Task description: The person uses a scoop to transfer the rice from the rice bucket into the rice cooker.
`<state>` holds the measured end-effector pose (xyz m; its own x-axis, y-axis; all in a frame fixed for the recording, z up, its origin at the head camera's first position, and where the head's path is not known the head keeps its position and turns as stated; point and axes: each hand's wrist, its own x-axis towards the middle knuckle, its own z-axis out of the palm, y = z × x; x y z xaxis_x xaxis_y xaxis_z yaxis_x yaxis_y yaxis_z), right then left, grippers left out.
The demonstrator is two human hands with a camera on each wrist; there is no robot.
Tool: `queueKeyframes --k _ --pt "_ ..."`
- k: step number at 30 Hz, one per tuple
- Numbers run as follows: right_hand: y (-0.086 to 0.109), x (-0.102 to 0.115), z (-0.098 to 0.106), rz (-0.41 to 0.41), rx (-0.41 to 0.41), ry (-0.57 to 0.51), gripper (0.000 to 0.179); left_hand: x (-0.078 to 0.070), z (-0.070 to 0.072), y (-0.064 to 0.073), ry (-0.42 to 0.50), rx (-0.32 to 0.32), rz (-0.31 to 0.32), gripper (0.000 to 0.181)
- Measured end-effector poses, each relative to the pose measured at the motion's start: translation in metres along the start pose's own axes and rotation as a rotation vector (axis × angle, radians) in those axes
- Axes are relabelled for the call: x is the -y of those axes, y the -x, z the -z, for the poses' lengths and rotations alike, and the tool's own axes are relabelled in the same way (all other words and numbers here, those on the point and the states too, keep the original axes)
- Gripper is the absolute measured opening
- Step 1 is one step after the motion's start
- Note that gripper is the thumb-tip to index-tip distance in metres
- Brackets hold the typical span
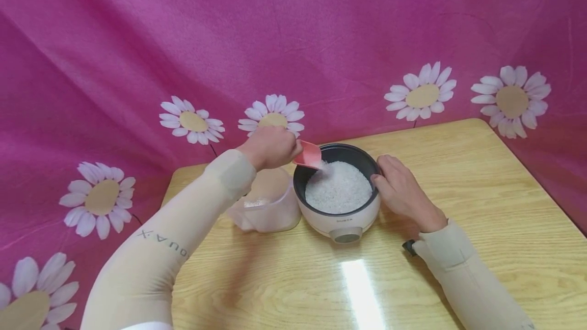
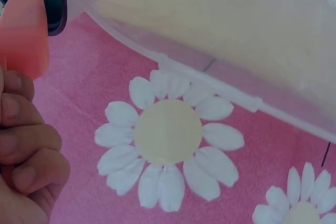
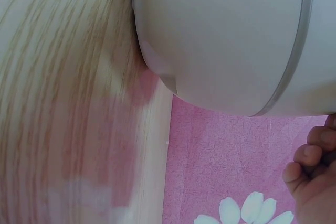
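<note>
A pink scoop (image 1: pixel 308 155) is gripped by my left hand (image 1: pixel 271 147), its fingers curled round the handle in the left wrist view. The scoop tilts over the near-left rim of a white rice cooker (image 1: pixel 316 220), and white grains fall from its lip. Inside the dark pot lies a heap of white rice (image 1: pixel 339 187). At the cooker's right side, my right hand (image 1: pixel 403 190) holds the rim, thumb at the edge and fingers bent. A translucent plastic bin (image 1: pixel 270 218) with some rice in it stands directly left of the cooker, under my left wrist.
Both containers stand on a wood-grain table (image 1: pixel 481 208). Behind it hangs a magenta cloth (image 1: pixel 321 39) printed with white daisies, close to the table's back edge. A small black object (image 1: pixel 409 247) shows at the right sleeve cuff.
</note>
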<state>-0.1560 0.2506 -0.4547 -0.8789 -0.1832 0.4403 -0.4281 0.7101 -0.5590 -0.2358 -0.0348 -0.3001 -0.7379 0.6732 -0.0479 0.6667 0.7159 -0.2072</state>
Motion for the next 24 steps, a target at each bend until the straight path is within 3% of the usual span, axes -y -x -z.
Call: queueKeyframes --k 7,15,24 --pt "0.000 0.001 0.000 -0.015 0.013 0.005 0.009 0.000 0.005 0.003 -0.116 -0.022 -0.035 0.031" --pt "-0.001 0.004 0.001 -0.043 0.041 0.001 0.011 0.006 0.012 0.012 -0.064 0.056 0.010 0.031" --pt "0.000 0.005 0.001 -0.061 0.050 -0.007 0.011 0.024 0.015 0.034 -0.049 0.013 0.072 0.033"
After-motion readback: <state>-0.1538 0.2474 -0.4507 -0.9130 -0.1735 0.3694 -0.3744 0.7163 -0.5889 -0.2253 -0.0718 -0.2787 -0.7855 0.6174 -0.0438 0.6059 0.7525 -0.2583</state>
